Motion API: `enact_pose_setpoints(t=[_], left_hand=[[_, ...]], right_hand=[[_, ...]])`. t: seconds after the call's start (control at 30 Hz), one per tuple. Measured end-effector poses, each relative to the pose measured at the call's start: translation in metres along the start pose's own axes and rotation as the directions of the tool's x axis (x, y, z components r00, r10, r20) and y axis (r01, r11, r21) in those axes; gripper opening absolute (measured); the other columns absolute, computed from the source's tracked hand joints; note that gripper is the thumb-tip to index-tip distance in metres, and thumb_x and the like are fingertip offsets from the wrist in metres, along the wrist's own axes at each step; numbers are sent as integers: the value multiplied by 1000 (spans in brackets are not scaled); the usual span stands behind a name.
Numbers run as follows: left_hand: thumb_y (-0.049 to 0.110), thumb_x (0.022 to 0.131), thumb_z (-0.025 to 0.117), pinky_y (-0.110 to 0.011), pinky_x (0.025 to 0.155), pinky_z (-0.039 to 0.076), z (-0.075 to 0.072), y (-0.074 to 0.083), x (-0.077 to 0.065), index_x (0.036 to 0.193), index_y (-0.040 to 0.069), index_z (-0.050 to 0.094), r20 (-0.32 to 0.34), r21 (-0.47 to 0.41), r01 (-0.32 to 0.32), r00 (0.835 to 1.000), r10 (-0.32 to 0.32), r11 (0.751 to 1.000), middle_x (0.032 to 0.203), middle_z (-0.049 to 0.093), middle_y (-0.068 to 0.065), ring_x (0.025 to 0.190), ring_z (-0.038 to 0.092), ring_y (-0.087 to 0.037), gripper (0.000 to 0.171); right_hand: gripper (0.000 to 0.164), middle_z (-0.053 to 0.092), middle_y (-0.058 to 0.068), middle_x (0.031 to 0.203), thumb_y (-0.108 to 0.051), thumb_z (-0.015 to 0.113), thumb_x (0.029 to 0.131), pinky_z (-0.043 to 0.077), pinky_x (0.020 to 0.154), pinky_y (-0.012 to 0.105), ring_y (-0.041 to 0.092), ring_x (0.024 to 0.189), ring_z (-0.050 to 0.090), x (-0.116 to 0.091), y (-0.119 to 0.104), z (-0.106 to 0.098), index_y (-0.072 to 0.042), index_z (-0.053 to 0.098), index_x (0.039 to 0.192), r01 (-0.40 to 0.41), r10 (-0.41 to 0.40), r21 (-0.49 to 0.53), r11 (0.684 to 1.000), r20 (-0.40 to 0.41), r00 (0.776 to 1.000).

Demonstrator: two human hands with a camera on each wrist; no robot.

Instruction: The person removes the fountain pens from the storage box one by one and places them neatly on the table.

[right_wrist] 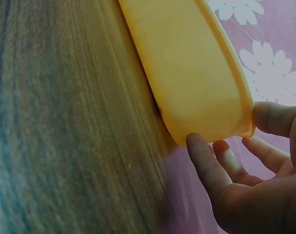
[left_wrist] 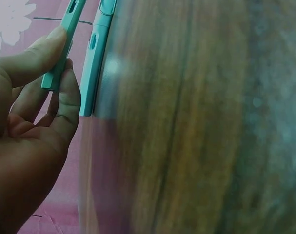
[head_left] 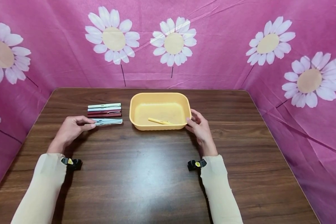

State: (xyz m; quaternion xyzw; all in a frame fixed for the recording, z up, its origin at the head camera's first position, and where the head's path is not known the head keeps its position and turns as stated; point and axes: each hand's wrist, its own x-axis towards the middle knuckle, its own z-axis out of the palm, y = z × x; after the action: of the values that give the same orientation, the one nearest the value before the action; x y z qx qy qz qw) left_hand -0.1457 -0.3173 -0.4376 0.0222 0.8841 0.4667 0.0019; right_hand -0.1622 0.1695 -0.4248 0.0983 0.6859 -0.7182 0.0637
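Note:
My left hand (head_left: 72,130) pinches the end of a light blue-green pen (left_wrist: 65,46) between thumb and fingers. A similar pen (left_wrist: 92,68) lies right beside it on the table, and in the head view the two overlap. My right hand (head_left: 202,130) grips the right end of a yellow plastic tray (head_left: 160,127), thumb at the rim (right_wrist: 247,97) and fingertips against the outer wall. A yellow pen (head_left: 159,121) lies inside the tray, near its front wall.
Behind the left hand, a row of pens lies side by side: a pale green one (head_left: 104,105), a pale blue one (head_left: 104,109) and two dark red ones (head_left: 104,113). The brown wooden table (head_left: 145,174) meets a pink flowered cloth (head_left: 218,62) at its back and sides.

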Motion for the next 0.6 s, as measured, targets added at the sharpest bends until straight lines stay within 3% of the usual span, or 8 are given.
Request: enact_pose_setpoints(t=[0.6], left_hand=[[21, 89, 81, -11, 78, 41, 3, -1, 6, 104, -2, 76, -23, 19, -3, 1000, 3, 1000, 92, 70, 22, 91, 56, 6, 28]], right_hand=[[52, 51, 24, 139, -4, 58, 103, 50, 101, 45, 35, 123, 57, 0, 1, -1, -9, 44, 152, 4, -4, 7, 1000, 6, 1000]])
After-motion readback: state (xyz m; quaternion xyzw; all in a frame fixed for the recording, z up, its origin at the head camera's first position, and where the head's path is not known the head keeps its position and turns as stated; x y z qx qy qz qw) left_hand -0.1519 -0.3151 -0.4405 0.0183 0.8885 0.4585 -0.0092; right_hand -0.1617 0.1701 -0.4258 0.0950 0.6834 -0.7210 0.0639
